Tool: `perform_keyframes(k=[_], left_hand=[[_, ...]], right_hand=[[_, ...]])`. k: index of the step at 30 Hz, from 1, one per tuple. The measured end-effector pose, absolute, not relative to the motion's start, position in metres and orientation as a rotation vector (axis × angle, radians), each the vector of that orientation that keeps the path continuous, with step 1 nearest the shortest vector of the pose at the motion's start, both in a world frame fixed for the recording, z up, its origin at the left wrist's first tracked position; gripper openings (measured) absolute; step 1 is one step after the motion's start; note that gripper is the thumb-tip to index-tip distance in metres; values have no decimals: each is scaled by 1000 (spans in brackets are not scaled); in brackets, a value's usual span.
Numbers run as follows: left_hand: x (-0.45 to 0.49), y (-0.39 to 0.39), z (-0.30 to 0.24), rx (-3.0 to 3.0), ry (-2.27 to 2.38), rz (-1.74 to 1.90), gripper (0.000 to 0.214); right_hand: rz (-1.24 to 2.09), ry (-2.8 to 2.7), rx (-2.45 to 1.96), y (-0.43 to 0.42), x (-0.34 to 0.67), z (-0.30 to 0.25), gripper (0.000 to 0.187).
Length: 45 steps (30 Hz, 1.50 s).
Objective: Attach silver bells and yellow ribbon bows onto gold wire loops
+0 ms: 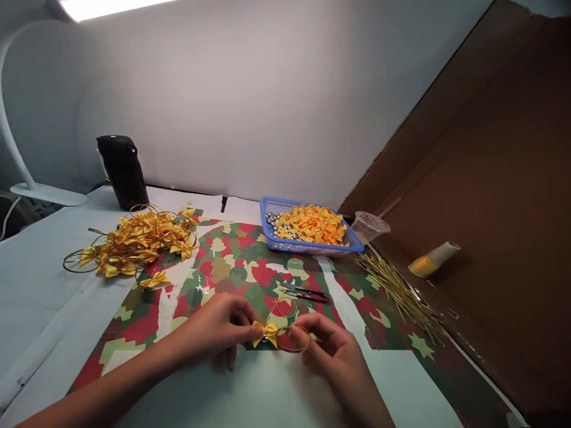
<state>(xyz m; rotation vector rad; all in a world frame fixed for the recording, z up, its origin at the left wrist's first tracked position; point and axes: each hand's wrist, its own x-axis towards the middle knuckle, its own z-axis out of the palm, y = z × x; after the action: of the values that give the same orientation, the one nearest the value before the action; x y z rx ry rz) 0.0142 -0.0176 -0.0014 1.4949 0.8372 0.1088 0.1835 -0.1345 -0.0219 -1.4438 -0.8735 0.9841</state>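
My left hand (pixel 220 327) pinches a small yellow ribbon bow (pixel 266 333) just above the patterned wrapping paper (pixel 232 261). A thin gold cord loop (pixel 288 324) runs from the bow to my right hand (pixel 330 345), whose fingers are closed on the cord. The two hands sit close together near the front of the table. Small scissors (pixel 306 293) lie on the paper just beyond my hands.
A pile of finished yellow bows with gold loops (pixel 134 241) lies at the left. A blue basket (pixel 307 245) at the back holds loose yellow bows and silver bells. Gold cord pieces (pixel 401 288), a plastic cup (pixel 369 226), a black device (pixel 124 172) and a brown cardboard wall (pixel 491 208) surround them.
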Motion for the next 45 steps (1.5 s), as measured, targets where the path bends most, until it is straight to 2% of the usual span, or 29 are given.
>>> perform_keyframes(k=[5, 14, 22, 45], left_hand=[[23, -24, -2, 1400, 817, 126, 23], [30, -28, -3, 1402, 848, 81, 25], [32, -31, 3, 1410, 879, 45, 27], [31, -37, 3, 1487, 809, 153, 17]], right_hand=[[876, -834, -1441, -147, 172, -33, 30], [1000, -897, -1385, -136, 179, -25, 20], [977, -916, -1424, -139, 178, -26, 12], [958, -982, -1455, -139, 173, -29, 12]])
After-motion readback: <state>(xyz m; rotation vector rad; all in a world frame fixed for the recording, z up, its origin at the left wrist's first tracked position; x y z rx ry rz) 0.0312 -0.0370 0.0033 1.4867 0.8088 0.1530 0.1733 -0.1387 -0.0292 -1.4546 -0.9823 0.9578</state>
